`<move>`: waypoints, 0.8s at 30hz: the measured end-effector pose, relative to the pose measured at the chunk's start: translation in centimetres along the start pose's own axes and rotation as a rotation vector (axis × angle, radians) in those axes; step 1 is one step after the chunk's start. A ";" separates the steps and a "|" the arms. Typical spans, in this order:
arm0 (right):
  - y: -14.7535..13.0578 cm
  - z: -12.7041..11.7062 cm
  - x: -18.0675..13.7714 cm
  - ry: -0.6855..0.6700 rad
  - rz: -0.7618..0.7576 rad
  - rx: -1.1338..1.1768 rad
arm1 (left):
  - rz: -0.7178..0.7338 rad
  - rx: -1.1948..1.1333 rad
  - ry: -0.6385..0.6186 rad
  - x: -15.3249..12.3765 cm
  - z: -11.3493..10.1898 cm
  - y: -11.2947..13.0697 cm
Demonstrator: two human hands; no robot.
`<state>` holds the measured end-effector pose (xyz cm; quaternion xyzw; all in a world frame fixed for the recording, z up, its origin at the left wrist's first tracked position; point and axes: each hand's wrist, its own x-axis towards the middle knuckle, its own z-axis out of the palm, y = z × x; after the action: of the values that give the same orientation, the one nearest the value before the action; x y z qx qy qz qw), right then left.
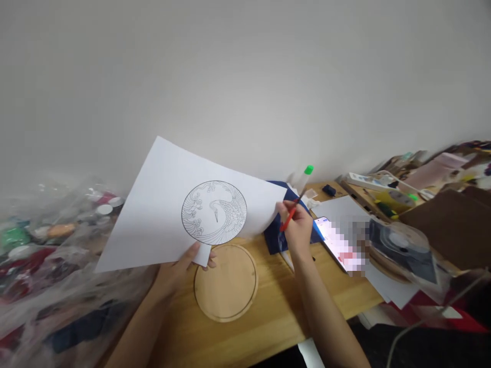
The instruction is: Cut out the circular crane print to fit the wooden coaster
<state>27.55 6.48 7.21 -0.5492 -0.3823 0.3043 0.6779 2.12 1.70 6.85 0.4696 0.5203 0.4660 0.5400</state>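
Note:
A white sheet of paper (153,204) is raised above the table, printed with a round line drawing of a crane (215,212). My left hand (187,260) grips its lower edge just below the circle, where a narrow flap of paper hangs; some fingers are behind the sheet. By the sheet's right end, my right hand (297,225) is closed around red-handled scissors (290,215), their dark tip pointing up. Whether its fingertips also touch the paper, I cannot tell. Beneath the sheet lies a round wooden board (226,286), its top partly covered from view.
On the wooden table (276,317), a lit phone (337,245) lies right of my right hand. Behind that hand are a dark blue item (273,240) and a green-capped bottle (308,173). Plastic bags (57,286) crowd the left; boxes and cardboard (437,220) fill the right.

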 end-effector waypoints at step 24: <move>0.9 0.7 -3.2 -1.075 0.182 -0.055 | -0.093 -0.082 -0.087 0.1 -0.4 -2.4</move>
<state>25.32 4.38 5.85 -0.3648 -0.6339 0.5893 0.3433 1.77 1.49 4.49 0.4424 0.4978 0.4406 0.6020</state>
